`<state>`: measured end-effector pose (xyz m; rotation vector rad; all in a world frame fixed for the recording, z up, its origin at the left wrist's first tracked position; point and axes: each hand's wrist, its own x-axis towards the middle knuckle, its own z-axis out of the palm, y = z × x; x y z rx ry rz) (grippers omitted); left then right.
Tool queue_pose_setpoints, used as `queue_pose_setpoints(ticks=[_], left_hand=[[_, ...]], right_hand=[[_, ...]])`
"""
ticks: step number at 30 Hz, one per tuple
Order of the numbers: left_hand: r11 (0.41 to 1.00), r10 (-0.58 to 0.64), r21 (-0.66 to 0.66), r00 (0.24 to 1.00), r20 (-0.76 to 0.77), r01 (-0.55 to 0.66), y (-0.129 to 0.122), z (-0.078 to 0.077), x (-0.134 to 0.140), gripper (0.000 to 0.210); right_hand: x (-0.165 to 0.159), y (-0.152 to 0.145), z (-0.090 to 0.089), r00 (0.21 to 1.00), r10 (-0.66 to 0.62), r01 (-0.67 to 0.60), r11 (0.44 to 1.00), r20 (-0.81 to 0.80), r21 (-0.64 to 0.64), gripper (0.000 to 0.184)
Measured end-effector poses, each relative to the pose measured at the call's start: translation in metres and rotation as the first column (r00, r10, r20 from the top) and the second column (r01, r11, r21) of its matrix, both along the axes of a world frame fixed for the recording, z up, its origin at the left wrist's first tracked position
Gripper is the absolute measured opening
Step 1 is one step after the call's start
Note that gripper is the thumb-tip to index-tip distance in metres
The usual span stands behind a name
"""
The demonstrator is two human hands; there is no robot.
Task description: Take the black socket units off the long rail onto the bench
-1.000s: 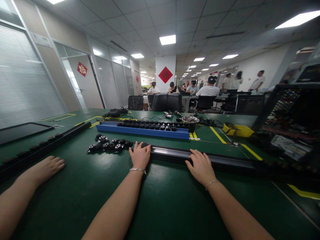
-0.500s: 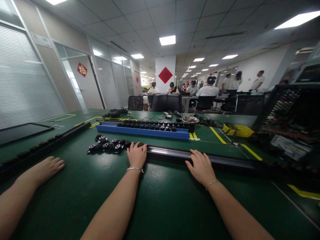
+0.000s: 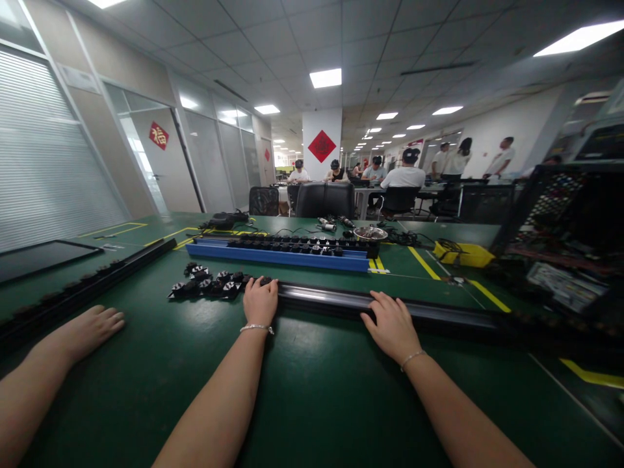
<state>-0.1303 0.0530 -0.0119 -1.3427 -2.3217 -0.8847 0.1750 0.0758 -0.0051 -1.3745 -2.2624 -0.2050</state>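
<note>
A long black rail [image 3: 322, 296] with a shiny top face lies across the green table in front of me. My left hand [image 3: 260, 304], with a bracelet at the wrist, is closed at the rail's left end, around a small black part [image 3: 265, 281] that shows between finger and thumb. Just left of it lies a group of black-and-white modules [image 3: 207, 284]. My right hand [image 3: 392, 325] lies over the rail further right, fingers across the top and thumb on the near side. What is beneath the fingers of both hands is hidden.
Another person's hand [image 3: 95, 328] rests by a second black rail [image 3: 121, 263] at left. Behind my rail stands a blue channel [image 3: 277, 255] with rows of black modules. A metal dish [image 3: 370, 233], a yellow tray [image 3: 465, 255] and an open computer case [image 3: 560, 240] stand beyond.
My left hand has shifted slightly left, with the small black part moving along. My right hand and the other person's hand have stayed put.
</note>
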Motion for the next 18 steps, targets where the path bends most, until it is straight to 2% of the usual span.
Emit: queue_pose_setpoints(ticks=[9,18], left_hand=[[0.998,-0.040,0.041,0.999,0.011,0.040,0.005,-0.006,-0.014,0.042],[0.998,-0.045,0.038,0.999,0.028,0.044,0.003,-0.001,-0.017,0.049]], right_hand=[[0.000,0.001,-0.002,1.000,-0.011,0.011,1.000,0.013,0.009,0.027],[0.000,0.000,0.000,1.000,-0.008,0.008,1.000,0.020,-0.006,0.027]])
